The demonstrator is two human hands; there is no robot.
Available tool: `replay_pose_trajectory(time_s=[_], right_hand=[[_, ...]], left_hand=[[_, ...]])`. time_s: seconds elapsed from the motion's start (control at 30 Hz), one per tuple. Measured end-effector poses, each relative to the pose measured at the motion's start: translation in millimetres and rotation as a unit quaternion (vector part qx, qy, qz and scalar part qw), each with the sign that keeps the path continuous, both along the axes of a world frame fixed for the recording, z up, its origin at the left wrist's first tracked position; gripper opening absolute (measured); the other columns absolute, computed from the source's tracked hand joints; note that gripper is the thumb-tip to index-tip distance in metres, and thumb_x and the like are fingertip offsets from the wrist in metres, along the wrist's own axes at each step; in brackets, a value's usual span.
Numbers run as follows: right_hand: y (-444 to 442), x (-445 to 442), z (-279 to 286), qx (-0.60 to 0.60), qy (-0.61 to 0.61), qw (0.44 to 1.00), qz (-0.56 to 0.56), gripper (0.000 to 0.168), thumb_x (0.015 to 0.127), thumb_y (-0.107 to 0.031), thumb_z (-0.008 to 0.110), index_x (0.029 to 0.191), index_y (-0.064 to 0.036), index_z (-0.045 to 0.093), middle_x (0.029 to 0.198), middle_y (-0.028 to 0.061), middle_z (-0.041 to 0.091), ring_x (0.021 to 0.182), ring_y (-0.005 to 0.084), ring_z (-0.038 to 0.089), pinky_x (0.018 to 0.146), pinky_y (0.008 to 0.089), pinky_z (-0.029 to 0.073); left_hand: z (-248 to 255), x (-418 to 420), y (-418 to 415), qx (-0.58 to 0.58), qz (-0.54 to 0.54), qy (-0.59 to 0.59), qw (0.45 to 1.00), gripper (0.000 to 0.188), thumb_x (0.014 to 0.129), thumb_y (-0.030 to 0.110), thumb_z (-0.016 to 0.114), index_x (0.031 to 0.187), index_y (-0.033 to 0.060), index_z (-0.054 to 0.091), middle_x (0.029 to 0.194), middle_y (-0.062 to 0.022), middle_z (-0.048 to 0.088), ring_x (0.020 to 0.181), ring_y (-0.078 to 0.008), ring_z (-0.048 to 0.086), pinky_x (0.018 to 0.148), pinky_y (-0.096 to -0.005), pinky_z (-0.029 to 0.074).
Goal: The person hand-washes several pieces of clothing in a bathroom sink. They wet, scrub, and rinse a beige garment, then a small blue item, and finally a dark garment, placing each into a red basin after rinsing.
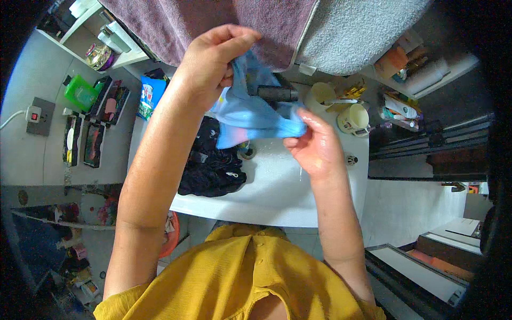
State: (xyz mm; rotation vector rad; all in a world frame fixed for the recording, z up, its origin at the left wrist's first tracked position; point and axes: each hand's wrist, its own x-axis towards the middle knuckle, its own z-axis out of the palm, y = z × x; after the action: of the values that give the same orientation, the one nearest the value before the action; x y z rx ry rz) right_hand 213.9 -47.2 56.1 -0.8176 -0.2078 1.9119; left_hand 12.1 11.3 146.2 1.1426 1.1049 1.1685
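A wet light-blue cloth (252, 116) with a pink patch is stretched between my hands above the white washbasin (280, 200). My left hand (220, 56) pinches its upper end, close to the hanging towels. Lower and to the right, my right hand (318, 144) grips the other end between thumb and fingers, and its skin glistens with water. The dark faucet (278, 94) passes in front of part of the cloth. A bunched black garment (216, 172) with a small white loop lies in the left of the basin, partly behind my left forearm.
A mauve towel (272, 24) and a grey towel (360, 36) hang at the top. Cups, one a handled mug (353, 119), stand at the basin's right rear. A green bottle (80, 93) sits on the left wall near a plugged socket (35, 115). A red basin (171, 236) is below left.
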Motion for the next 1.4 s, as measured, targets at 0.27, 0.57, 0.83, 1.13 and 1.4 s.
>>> replay_pose_trajectory(time_s=[0.27,0.57,0.83,1.13,1.4], right_hand=[[0.7,21.6,58.1,0.014,0.12,0.993,0.014,0.004,0.085,-0.013,0.06,0.082,-0.011,0.059,0.073,-0.002,0.059,0.061,0.0108,0.051,0.049,0.0272,0.037],[-5.6,20.4,36.1,0.013,0.052,0.998,-0.029,0.006,0.085,-0.017,0.06,0.087,-0.012,0.058,0.08,-0.0005,0.06,0.067,0.0123,0.052,0.051,0.0275,0.037],[-6.6,27.4,54.5,0.044,-0.01,0.994,-0.097,0.004,0.083,-0.012,0.062,0.085,-0.01,0.059,0.075,-0.0012,0.058,0.061,0.0105,0.05,0.049,0.0261,0.035],[-5.3,22.4,88.8,0.106,0.023,0.992,-0.07,0.012,0.091,-0.016,0.052,0.091,-0.006,0.058,0.077,0.0015,0.057,0.059,0.0105,0.05,0.042,0.0226,0.036],[-4.3,16.0,79.8,0.134,-0.053,0.989,-0.04,0.006,0.087,-0.015,0.056,0.088,-0.01,0.056,0.076,-0.0016,0.056,0.062,0.0102,0.049,0.048,0.0258,0.036]], left_hand=[[-83.4,-2.7,6.2,-0.121,0.006,0.035,0.992,0.013,0.087,0.022,0.061,0.098,0.0144,0.064,0.075,0.0073,0.059,0.056,-0.0044,0.046,0.047,-0.0196,0.032],[-27.8,5.0,12.1,0.027,0.019,0.027,0.999,0.012,0.087,0.019,0.064,0.094,0.0104,0.062,0.078,0.0046,0.06,0.058,-0.0052,0.052,0.05,-0.0185,0.037],[-68.3,-2.7,6.4,-0.087,0.008,0.056,0.995,0.014,0.085,0.025,0.066,0.093,0.0134,0.063,0.07,0.007,0.054,0.052,-0.0045,0.038,0.045,-0.0203,0.025],[-78.0,-7.2,5.0,-0.072,-0.083,0.026,0.994,0.015,0.085,0.013,0.065,0.099,0.0102,0.062,0.082,0.0015,0.06,0.068,-0.0073,0.052,0.057,-0.0211,0.041],[-71.9,-12.2,3.8,-0.108,-0.042,-0.114,0.987,0.024,0.088,0.004,0.054,0.111,0.0093,0.053,0.097,-0.0062,0.06,0.087,-0.0203,0.061,0.082,-0.0408,0.053]])
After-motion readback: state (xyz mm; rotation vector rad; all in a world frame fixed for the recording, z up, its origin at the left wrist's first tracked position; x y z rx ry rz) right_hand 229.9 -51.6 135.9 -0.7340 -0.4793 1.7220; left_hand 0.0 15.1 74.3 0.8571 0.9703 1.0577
